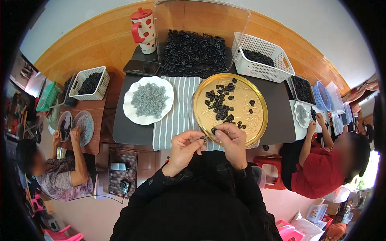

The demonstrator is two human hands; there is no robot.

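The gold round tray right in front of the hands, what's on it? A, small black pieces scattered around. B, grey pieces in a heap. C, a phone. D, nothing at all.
A: the gold tray holds loose small black pieces; the grey pieces lie on the white plate to its left.

A single head-worn fisheye view looks steeply down from the person's own head, facing forward over the dark counter. The person's forearms enter from the lower edge, close to the lens. Straight edges bow toward the black rim, where neighbouring workers appear at left and right.
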